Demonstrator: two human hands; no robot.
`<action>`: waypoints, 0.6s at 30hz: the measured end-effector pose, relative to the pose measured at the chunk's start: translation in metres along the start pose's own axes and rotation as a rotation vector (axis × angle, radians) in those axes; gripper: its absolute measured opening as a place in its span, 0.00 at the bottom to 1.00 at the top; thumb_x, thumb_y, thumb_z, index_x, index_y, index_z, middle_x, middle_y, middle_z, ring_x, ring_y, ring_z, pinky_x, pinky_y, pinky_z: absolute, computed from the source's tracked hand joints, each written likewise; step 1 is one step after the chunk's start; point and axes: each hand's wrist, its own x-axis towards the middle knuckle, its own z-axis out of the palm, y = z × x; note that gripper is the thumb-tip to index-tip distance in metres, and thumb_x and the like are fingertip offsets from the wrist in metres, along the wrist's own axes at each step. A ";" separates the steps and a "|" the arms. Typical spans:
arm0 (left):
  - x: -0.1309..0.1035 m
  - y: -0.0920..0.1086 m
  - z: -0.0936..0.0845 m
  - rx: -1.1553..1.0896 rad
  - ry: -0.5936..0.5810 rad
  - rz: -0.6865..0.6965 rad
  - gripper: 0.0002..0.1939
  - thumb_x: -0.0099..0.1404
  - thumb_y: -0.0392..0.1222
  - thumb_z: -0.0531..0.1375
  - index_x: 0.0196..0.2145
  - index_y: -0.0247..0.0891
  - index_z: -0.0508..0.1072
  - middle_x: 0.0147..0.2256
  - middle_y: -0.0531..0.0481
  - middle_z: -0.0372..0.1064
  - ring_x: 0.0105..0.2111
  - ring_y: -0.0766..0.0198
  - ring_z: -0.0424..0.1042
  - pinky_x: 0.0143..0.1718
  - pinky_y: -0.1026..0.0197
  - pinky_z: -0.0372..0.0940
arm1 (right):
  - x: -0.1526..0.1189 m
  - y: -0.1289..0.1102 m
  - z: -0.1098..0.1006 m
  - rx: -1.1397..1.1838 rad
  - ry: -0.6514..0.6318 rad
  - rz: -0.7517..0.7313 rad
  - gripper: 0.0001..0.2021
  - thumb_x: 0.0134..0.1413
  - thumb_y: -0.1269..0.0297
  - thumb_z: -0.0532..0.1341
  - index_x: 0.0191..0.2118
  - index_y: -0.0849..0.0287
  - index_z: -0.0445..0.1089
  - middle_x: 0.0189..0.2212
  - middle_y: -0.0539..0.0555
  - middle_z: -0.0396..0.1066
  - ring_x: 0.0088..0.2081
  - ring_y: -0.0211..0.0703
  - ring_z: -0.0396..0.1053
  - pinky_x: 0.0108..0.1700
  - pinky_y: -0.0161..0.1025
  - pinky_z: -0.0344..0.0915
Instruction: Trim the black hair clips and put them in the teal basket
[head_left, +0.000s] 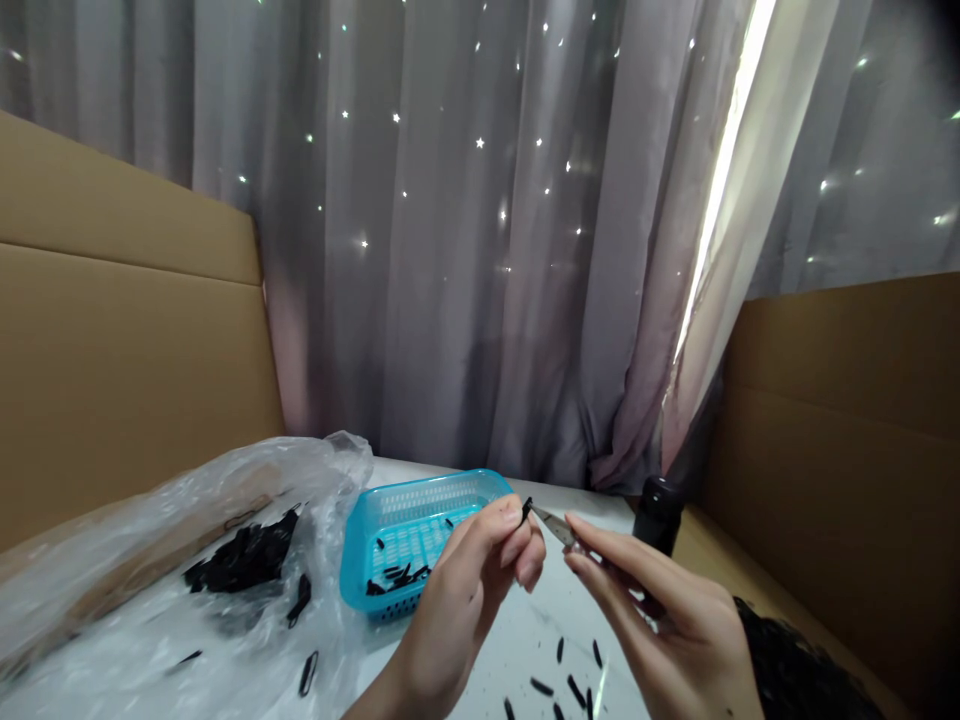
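Between the thumb and fingers of my left hand [480, 570] is a small black piece [526, 510], its end poking out. My right hand [667, 610] is closed around a pointed metal tool [553, 524], whose tip reaches the black piece. Behind my left hand stands a blue plastic basket [351, 560] with several small black pieces [401, 577] in it. Several more short black pieces [541, 687] lie on the white table [525, 610] below my hands.
A clear plastic bag [315, 480] at the left holds a black pile [251, 550]. A black cylindrical object [658, 515] stands behind my right hand. Dark stringy material [802, 665] lies at the lower right. Cardboard walls [127, 350] flank both sides, with a grey curtain [450, 250] behind.
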 end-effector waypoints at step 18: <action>0.002 0.003 0.005 -0.159 0.007 -0.029 0.17 0.63 0.44 0.60 0.23 0.40 0.56 0.20 0.58 0.50 0.24 0.67 0.49 0.32 0.62 0.55 | 0.008 -0.008 -0.002 -0.037 0.028 -0.131 0.13 0.51 0.74 0.68 0.43 0.55 0.79 0.35 0.48 0.82 0.29 0.34 0.78 0.31 0.19 0.72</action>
